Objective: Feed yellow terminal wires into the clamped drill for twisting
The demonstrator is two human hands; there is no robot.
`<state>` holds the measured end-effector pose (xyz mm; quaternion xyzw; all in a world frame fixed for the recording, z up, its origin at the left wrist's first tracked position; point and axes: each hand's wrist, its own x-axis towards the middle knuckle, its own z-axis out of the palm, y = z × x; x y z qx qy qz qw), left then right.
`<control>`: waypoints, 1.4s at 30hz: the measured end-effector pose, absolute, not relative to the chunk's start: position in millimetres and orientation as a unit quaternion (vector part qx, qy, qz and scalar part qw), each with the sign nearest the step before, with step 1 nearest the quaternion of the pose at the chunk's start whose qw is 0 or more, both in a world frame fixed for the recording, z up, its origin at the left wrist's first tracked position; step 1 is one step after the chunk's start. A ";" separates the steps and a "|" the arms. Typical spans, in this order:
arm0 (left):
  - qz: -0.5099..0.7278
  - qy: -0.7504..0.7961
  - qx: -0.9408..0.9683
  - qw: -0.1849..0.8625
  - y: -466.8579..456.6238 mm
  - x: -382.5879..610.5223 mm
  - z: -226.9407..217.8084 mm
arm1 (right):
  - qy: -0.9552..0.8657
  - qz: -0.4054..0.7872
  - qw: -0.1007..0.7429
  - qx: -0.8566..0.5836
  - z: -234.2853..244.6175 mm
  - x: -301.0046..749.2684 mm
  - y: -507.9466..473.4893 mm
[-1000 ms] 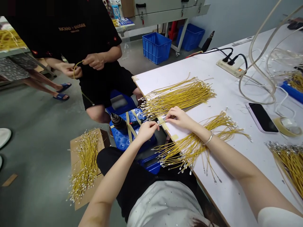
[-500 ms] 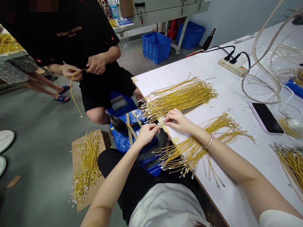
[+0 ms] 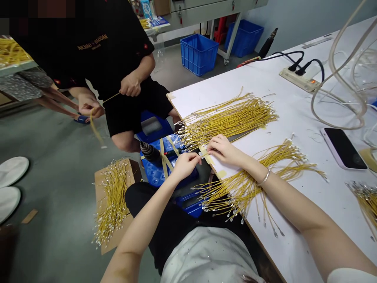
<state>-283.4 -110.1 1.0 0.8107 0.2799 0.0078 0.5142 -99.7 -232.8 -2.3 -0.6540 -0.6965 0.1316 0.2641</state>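
Note:
At the table's near edge, my left hand is closed in a pinch on the end of a thin yellow wire. My right hand pinches the same wire a short way along, its wrist resting over the table. A small pale piece lies between my fingertips, beside yellow tape; its kind is too small to make out. Just beyond my right hand a bundle of yellow wires with metal ends lies on the white table. Under my right forearm spreads a looser bundle of yellow wires, its ends hanging over the edge.
A co-worker's hands hold a yellow wire across from me. A power tool is on a blue stool. More wires lie on cardboard at floor level. A phone and a power strip are on the table.
My view has shifted slightly, while my hands keep nearly the same pose at the table edge. The co-worker's hands have moved apart, stretching the wire between them.

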 end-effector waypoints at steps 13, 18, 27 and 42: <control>0.008 0.279 0.805 0.523 -111.2 -283.0 0.4 | -0.695 0.135 0.269 -0.653 -6.4 -96.5 -233.7; 0.011 0.280 0.805 0.523 -112.2 -283.2 0.9 | -0.692 0.137 0.275 -0.654 -5.9 -98.2 -234.7; 0.033 0.249 0.820 0.515 -108.5 -285.1 -0.8 | -0.693 0.120 0.271 -0.657 -2.7 -101.2 -229.9; 0.004 0.331 0.795 0.509 -74.0 -272.9 -27.3 | -0.704 0.107 0.156 -0.684 16.0 -100.6 -227.5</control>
